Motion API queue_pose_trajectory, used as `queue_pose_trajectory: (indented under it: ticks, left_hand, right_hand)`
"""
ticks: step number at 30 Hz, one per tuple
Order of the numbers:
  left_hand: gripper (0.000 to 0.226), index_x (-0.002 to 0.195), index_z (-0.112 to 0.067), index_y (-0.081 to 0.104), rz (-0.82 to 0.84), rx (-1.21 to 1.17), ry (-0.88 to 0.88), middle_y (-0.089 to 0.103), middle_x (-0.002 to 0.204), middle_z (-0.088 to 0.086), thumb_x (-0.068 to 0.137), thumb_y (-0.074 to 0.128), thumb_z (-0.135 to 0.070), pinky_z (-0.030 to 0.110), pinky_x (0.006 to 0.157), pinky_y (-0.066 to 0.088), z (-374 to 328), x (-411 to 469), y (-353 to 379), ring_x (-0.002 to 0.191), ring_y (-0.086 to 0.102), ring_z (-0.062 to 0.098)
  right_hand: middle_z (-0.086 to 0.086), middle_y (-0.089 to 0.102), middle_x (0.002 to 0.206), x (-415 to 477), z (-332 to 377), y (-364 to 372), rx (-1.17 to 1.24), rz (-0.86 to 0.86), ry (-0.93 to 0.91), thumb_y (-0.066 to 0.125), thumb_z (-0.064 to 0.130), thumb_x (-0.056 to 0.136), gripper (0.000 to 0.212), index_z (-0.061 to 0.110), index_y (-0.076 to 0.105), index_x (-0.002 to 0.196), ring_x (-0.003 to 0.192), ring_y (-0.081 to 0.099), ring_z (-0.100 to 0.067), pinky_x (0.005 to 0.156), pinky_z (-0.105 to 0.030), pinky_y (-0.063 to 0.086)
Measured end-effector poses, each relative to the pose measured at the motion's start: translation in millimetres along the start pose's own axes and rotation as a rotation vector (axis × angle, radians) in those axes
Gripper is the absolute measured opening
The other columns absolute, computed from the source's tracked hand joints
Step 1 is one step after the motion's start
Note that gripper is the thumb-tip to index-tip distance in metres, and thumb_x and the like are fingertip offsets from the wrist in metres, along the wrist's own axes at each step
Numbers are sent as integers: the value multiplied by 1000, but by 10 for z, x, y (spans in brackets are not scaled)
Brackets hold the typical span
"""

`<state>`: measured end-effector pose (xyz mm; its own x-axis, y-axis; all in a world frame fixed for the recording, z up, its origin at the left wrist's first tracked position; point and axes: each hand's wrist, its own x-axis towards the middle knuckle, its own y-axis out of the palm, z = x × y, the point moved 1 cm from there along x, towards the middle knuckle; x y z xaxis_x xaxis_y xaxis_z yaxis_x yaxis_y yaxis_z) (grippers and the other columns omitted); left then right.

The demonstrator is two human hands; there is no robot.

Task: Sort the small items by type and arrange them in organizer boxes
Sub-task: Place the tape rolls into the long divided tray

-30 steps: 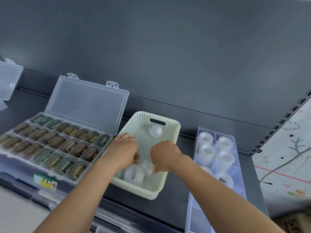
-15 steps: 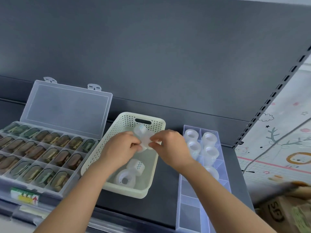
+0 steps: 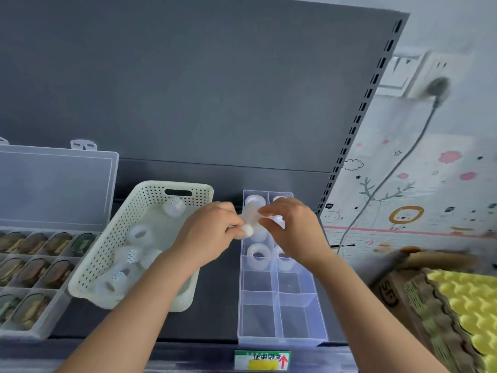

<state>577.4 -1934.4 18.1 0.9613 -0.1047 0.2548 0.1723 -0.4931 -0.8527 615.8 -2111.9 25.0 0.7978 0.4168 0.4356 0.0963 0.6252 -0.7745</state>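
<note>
My left hand and my right hand together pinch white tape rolls above the far end of a clear divided organizer box. That box holds several white rolls in its far compartments; its near compartments hold nothing. A cream perforated basket to the left of my hands contains several more white rolls, some with dotted patterns. My right hand hides part of the organizer's far right compartments.
An open clear case with a raised lid at the left holds several green-brown items. All stand on a dark shelf with a price label at its front edge. A cardboard box with yellow foam lies at the right.
Both hands lifted out of the basket holding rolls and moved right, from above the basket to above the organizer's far end. The view swung right.
</note>
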Motion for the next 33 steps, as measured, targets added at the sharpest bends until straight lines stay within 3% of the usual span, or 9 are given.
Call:
queue_pose_trajectory:
  ticks: [6,13,22,26,30,33]
  left_hand:
    - [22,74,-9,65,163,192,82,54,83,4,88,57,-25,37,66,45,-192,114,241,83,49,18]
    - [19,66,-8,55,294,293,131,52,79,4,83,56,-16,40,66,48,-186,200,450,79,51,23]
    - [22,83,-10,69,378,304,174,53,86,1,93,55,-24,37,76,47,-115,201,533,91,46,17]
    - [20,89,-10,70,379,309,207,54,91,1,93,53,-18,38,78,48,-57,193,576,94,47,18]
    - [14,87,-7,68,379,342,212,53,92,2,86,54,-4,35,72,45,-34,181,594,93,47,18]
    - [16,88,-9,69,319,328,209,54,91,-1,90,53,-11,38,75,48,-29,154,539,93,46,18]
  right_hand:
    - [1,70,92,-207,-274,-146,-65,83,73,70,17,83,14,17,74,96,92,60,-23,77,-39,50]
    - [5,68,104,-327,-429,-163,-184,272,142,64,25,87,18,21,71,103,102,55,-16,83,-29,46]
    - [6,66,104,-284,-515,-39,-250,396,187,63,29,87,18,25,72,103,103,53,-15,83,-29,47]
    - [4,66,94,-273,-526,12,-272,462,165,57,23,89,17,21,74,91,96,52,-18,77,-32,48]
    - [3,68,93,-227,-535,43,-269,464,203,60,24,86,14,24,74,87,92,57,-18,77,-34,52]
    - [1,70,94,-174,-454,53,-246,412,183,60,29,87,15,26,74,90,91,60,-19,78,-34,52]
